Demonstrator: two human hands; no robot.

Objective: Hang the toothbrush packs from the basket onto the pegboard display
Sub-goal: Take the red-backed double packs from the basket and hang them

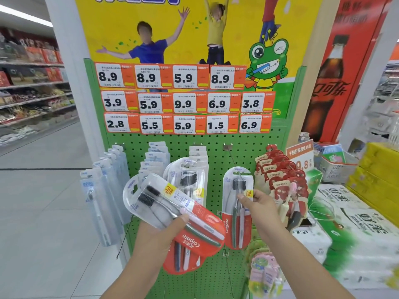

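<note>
My left hand (166, 230) grips a tilted red-and-clear Colgate toothbrush pack (172, 209) in front of the green pegboard (218, 160). My right hand (258, 205) pinches a second, upright Colgate pack (237, 199) by its right edge; the pack's top hole sits on a long metal peg (232, 157). More of the same packs (190, 180) hang on the peg to its left. The basket is not in view.
Blue-white packs (103, 186) hang at the left, red carded packs (278, 175) at the right, green and pink kids' packs (265, 268) below. Price tags (183, 102) cover the upper board. Stacked cartons (356, 223) stand right; open aisle floor (43, 201) lies left.
</note>
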